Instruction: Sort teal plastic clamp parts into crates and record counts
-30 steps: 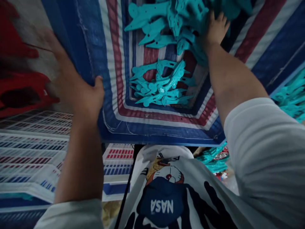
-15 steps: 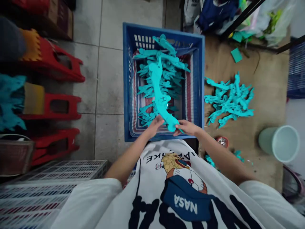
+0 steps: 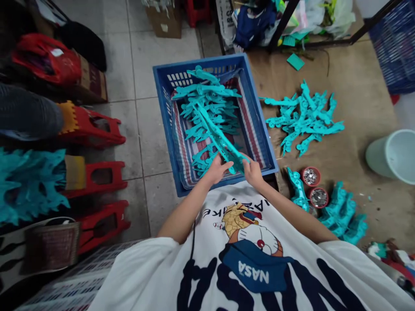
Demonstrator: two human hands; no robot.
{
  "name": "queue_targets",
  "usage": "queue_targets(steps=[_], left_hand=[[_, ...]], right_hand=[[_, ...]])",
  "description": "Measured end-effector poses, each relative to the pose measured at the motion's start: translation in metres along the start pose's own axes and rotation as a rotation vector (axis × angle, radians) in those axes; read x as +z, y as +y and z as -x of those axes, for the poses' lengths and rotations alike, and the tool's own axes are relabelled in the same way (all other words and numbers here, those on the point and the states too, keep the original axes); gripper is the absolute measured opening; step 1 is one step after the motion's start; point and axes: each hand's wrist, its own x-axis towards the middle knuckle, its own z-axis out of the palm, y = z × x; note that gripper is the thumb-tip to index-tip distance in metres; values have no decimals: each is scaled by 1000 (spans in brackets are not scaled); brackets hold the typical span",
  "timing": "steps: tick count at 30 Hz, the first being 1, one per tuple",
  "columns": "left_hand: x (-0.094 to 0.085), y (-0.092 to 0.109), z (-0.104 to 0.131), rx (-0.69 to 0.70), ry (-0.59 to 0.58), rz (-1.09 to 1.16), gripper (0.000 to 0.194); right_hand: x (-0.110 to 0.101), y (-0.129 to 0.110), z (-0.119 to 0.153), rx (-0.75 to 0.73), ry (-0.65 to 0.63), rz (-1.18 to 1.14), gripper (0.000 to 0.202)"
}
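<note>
A long turquoise plastic part [image 3: 218, 136] is held over the blue crate [image 3: 270, 160], turned so its hollow side shows. My left hand [image 3: 219, 169] grips its near end from the left, thumb on the edge. On the other side of that end, my right hand [image 3: 252, 172] has its fingers closed on the part. Beneath it, many similar turquoise parts [image 3: 210, 108] lie stacked in the crate, which has a striped cloth lining [image 3: 251, 125].
At right, a loose pile of turquoise parts [image 3: 304, 116] lies on a brown board beside two red bowls of small metal pieces [image 3: 311, 176] and a pale bucket [image 3: 392, 155]. Red stools [image 3: 103, 172] stand left, near a person's leg [image 3: 29, 112].
The long part has been turned over from its smooth outer side to its hollow side, and both hands have shifted their hold on it. The camera view has swung, showing more at the lower right.
</note>
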Motion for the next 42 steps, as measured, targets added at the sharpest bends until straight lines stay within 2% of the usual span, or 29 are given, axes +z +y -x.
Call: queue_targets(steps=[3, 6, 8, 9, 11, 12, 14, 16, 17, 19, 22, 23, 25, 26, 27, 29, 31, 33, 36, 38, 39, 40, 42], left_hand=[[-25, -14, -6, 32, 56, -53, 83], [-69, -26, -12, 79, 215, -272, 70], [-102, -32, -16, 76, 306, -507, 62], [-117, -35, -18, 68, 341, -592, 61], [-143, -43, -21, 73, 395, -729, 66], [-154, -49, -23, 82, 414, -805, 72], [-171, -64, -28, 72, 419, -1026, 82], [-185, -85, -35, -11, 380, -1307, 85], [-191, -97, -39, -76, 348, -1425, 83], [-203, -121, -50, -202, 256, -1621, 75], [-218, -152, -64, -280, 75, -1774, 62], [-222, -159, -68, -272, 28, -1792, 59], [-231, -171, -75, -231, -25, -1805, 55], [-236, -176, -78, -214, -33, -1806, 53], [-240, -180, -79, -203, -36, -1804, 51], [-249, -188, -80, -215, -25, -1789, 50], [-256, -192, -77, -264, 5, -1747, 47], [-261, -194, -75, -300, 66, -1647, 48], [-257, -192, -82, -275, 309, -1289, 53], [-241, -188, -98, -257, 511, -860, 47], [-228, -185, -107, -255, 569, -645, 45], [-212, -181, -118, -256, 588, -472, 47], [-172, -171, -138, -251, 524, -228, 55]], right_hand=[[-20, 17, -16, 240, 339, -242, 72], [-68, 43, -53, 399, 581, -577, 68], [-100, 60, -76, 498, 624, -800, 69], [-110, 66, -84, 557, 622, -898, 70], [-107, 71, -91, 707, 571, -1002, 66], [-95, 70, -91, 787, 515, -988, 59], [-50, 68, -89, 892, 300, -812, 41], [8, 72, -100, 850, 9, -485, 28], [37, 78, -114, 796, -98, -326, 26], [86, 101, -165, 707, -186, -119, 25], [136, 151, -279, 593, -171, 60, 25], [148, 170, -319, 516, -172, 156, 28], [168, 211, -390, 151, -235, 635, 45], [176, 231, -417, 49, -293, 779, 57], [183, 248, -439, -10, -372, 868, 71], [191, 273, -461, -56, -462, 943, 81], [186, 282, -461, -65, -473, 952, 74], [170, 278, -442, -77, -462, 948, 62], [125, 260, -392, -85, -482, 895, 59], [89, 244, -348, -47, -520, 772, 49], [72, 235, -324, -7, -555, 675, 48], [57, 227, -298, 56, -598, 555, 48], [37, 209, -246, 249, -690, 243, 51]])
